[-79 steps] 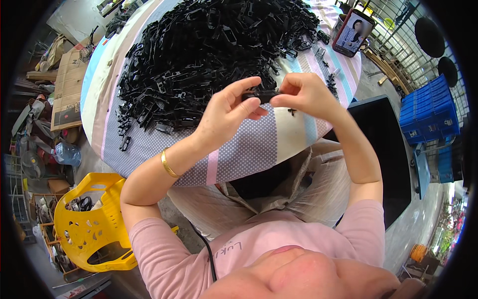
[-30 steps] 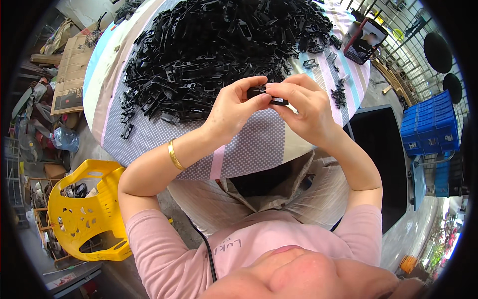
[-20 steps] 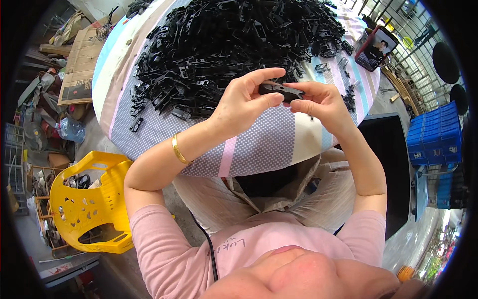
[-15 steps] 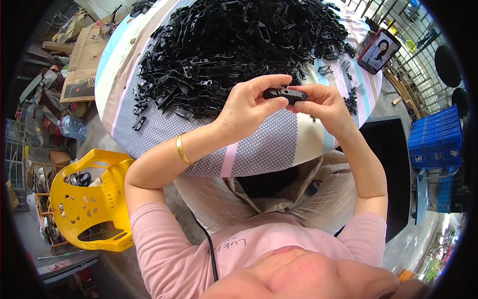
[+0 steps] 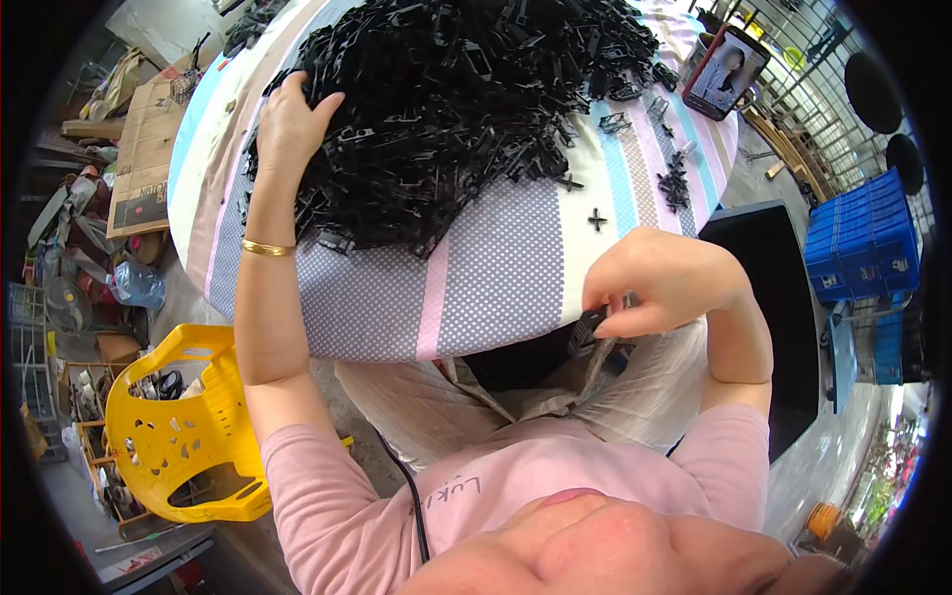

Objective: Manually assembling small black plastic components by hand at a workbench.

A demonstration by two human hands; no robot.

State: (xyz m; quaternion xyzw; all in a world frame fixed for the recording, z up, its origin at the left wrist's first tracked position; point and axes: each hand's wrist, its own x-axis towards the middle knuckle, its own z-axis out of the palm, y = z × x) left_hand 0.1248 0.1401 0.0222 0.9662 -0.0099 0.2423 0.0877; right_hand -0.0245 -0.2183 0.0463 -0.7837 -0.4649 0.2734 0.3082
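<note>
A large heap of black plastic parts [image 5: 426, 129] covers much of the cloth-covered table [image 5: 496, 288]. At the heap's left edge is my left hand [image 5: 291, 124], its thumb spread from the fingers and nothing visible between them; the fingertips touch or hover just over the parts. Below the table's front edge, above my lap, my right hand [image 5: 659, 283] pinches a small dark plastic piece [image 5: 585, 332]. Part of that piece is hidden behind the fingers and thumb. Small black cross-shaped pieces [image 5: 597, 219] lie on the cloth right of the heap.
A phone [image 5: 727, 74] stands propped at the table's right, near a cluster of small black pieces [image 5: 674, 186]. Right of my legs is a black bin [image 5: 764, 327], with blue crates [image 5: 861, 238] beyond. A yellow plastic chair [image 5: 188, 426] stands at my left.
My hands have parted from the black part both were holding. The left has moved to the heap's left side; the right has come down past the table edge with a dark piece.
</note>
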